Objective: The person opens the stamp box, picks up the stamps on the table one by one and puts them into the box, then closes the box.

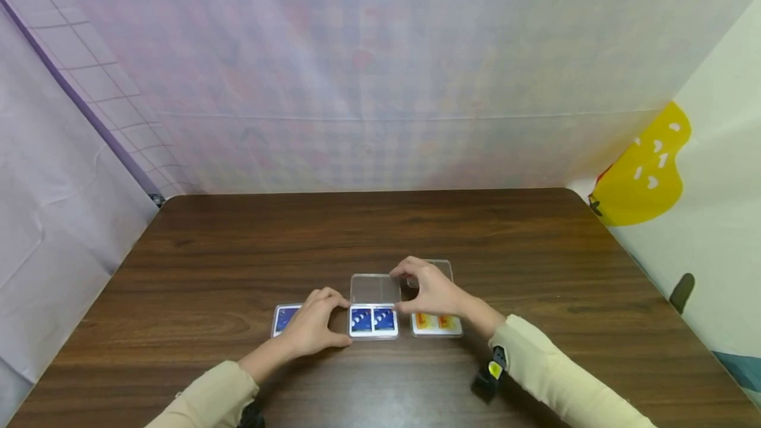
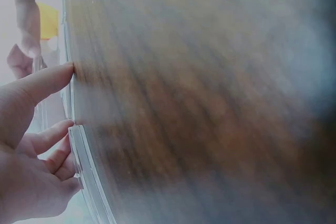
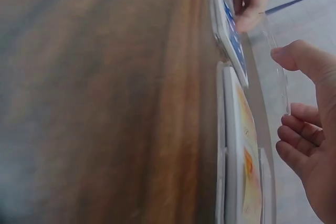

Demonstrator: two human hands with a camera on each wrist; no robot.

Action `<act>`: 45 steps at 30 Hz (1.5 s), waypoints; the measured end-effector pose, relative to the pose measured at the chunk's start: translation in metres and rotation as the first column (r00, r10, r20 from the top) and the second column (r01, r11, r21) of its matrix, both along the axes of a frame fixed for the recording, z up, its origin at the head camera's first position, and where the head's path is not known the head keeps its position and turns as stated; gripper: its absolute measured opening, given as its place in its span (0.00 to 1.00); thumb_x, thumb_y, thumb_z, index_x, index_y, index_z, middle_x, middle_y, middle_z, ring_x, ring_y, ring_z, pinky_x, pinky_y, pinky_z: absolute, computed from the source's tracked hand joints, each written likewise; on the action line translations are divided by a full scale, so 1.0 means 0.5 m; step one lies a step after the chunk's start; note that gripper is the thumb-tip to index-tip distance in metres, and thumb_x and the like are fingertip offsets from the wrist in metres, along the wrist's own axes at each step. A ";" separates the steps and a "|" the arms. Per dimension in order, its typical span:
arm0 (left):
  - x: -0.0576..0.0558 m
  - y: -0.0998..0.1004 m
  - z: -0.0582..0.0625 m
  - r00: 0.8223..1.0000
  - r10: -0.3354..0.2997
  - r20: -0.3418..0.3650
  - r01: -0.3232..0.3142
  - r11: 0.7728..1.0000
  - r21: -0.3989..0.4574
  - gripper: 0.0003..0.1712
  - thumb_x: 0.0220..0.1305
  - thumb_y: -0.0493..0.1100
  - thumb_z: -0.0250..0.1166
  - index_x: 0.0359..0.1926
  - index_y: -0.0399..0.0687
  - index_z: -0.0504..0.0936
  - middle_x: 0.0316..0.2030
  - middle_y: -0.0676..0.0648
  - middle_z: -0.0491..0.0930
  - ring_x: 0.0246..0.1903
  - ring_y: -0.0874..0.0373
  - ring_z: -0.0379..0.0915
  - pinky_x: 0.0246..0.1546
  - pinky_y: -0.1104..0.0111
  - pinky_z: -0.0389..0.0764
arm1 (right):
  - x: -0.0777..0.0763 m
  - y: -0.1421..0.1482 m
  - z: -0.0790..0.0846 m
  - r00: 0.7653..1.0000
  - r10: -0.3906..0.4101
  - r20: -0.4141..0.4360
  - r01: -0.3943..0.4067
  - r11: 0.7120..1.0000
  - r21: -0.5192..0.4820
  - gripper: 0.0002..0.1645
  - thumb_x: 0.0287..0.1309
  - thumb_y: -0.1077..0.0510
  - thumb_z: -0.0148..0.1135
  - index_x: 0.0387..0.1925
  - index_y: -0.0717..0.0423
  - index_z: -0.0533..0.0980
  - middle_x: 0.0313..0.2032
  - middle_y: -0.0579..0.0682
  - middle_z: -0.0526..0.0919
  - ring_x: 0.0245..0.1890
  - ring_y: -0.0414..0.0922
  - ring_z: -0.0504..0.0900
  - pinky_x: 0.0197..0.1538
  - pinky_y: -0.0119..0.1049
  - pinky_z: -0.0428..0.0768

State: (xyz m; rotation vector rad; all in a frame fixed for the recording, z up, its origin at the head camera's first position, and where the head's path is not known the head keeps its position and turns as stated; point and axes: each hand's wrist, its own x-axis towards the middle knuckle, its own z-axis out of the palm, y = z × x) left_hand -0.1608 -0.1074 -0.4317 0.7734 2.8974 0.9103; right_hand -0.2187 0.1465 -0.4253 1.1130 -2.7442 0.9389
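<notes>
A clear hinged plastic case lies on the table with its transparent lid raised. Inside sit two blue cards with white marks. My left hand holds this case at its left edge, thumb at the front corner and index finger at the back. My right hand grips the right edge of the lid; in the right wrist view the thumb and fingers are set apart along the lid's edge. Under my left hand a blue-faced case is partly hidden. Beneath my right forearm lies another open case with yellow-orange cards.
The brown wood-grain table reaches back to a pale checked curtain. The right-hand case's clear lid stands open behind my right hand. White cloth with a yellow pear shape hangs at the right.
</notes>
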 end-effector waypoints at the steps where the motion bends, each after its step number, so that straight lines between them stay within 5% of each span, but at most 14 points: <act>1: 0.000 0.000 0.000 1.000 -0.001 -0.001 0.001 1.000 0.000 0.30 0.35 0.47 0.75 0.43 0.40 0.78 0.42 0.46 0.74 0.44 0.51 0.66 0.47 0.58 0.71 | 0.004 0.002 -0.001 1.000 0.006 -0.009 -0.006 1.000 0.000 0.30 0.34 0.51 0.71 0.44 0.58 0.75 0.42 0.47 0.76 0.43 0.42 0.75 0.47 0.36 0.75; 17: -0.001 -0.001 -0.002 1.000 -0.002 -0.010 0.002 1.000 0.001 0.30 0.35 0.47 0.75 0.43 0.40 0.78 0.42 0.46 0.74 0.44 0.51 0.67 0.47 0.58 0.71 | 0.056 0.011 -0.026 0.998 0.058 0.004 -0.058 0.997 -0.050 0.30 0.34 0.50 0.72 0.42 0.58 0.75 0.38 0.46 0.78 0.39 0.40 0.76 0.46 0.34 0.76; 45: -0.001 0.000 0.003 1.000 0.005 0.012 -0.005 1.000 0.012 0.32 0.34 0.47 0.75 0.43 0.38 0.78 0.42 0.46 0.74 0.44 0.51 0.67 0.48 0.58 0.71 | 0.065 -0.016 -0.022 0.993 0.074 -0.090 -0.065 0.994 0.093 0.31 0.31 0.46 0.72 0.40 0.56 0.76 0.37 0.44 0.77 0.39 0.38 0.74 0.46 0.34 0.75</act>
